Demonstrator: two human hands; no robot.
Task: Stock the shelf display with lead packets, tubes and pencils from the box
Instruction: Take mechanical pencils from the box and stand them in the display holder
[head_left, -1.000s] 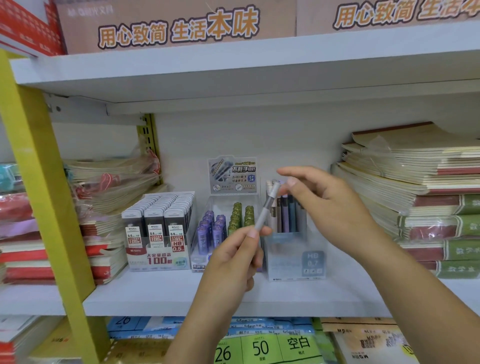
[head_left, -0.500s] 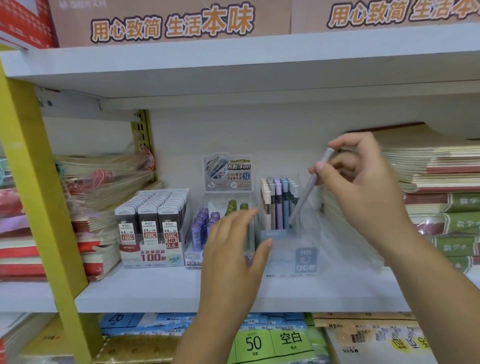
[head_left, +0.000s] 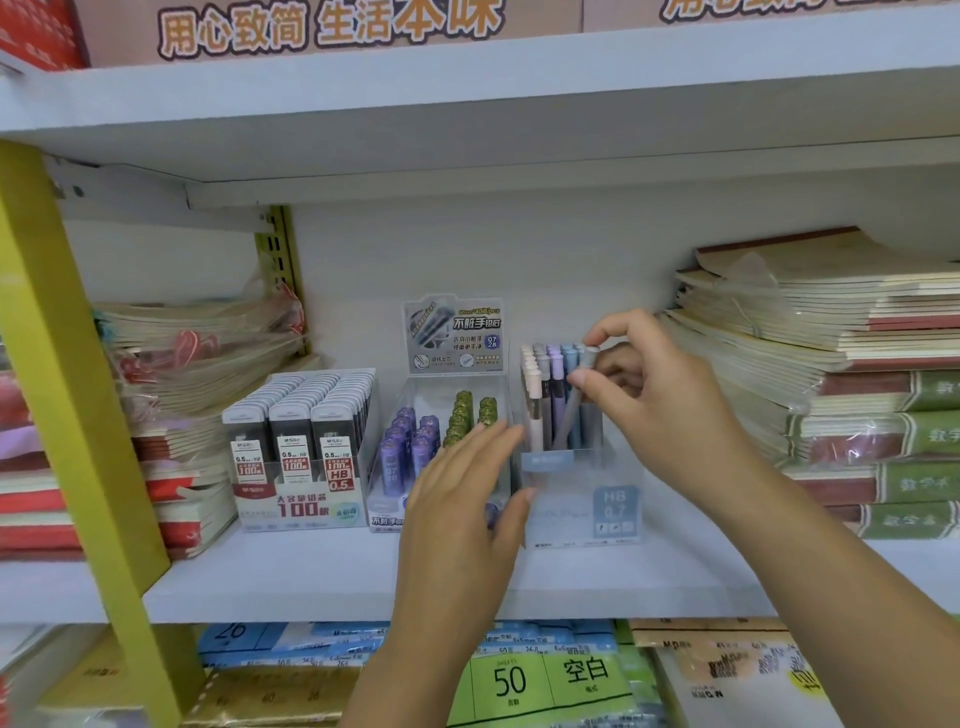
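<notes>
Far off to the left of the left fingers (head_left: 488, 441) stands the yellow post (head_left: 78, 364), and just past it a slumped pile of wrapped notebooks (head_left: 197, 353). Closer in, left of those fingers, the lead packets (head_left: 298, 447) sit upright in three rows in their printed carton. Right behind the fingers are the tubes (head_left: 415, 447), purple at the front and green at the back, in a clear tray.

Now the left hand (head_left: 462, 499): fingers straight and together, holding nothing, laid along the left wall of the clear pencil holder (head_left: 582, 509) with the thumb at its front face (actual contact is hard to call from here).

Between the two sets of fingers, the pencils (head_left: 545, 395) stand upright inside the holder, pale pink through lilac to blue. The grey pencil (head_left: 574, 410) leans among them, tip down inside, top tilted right.

The right hand (head_left: 660, 405) pinches that grey pencil near its top, thumb and forefinger closed on the barrel, the other fingers curled behind. To the right of those fingers a tall notebook stack (head_left: 831, 364) rests on the same white shelf (head_left: 311, 577).
</notes>
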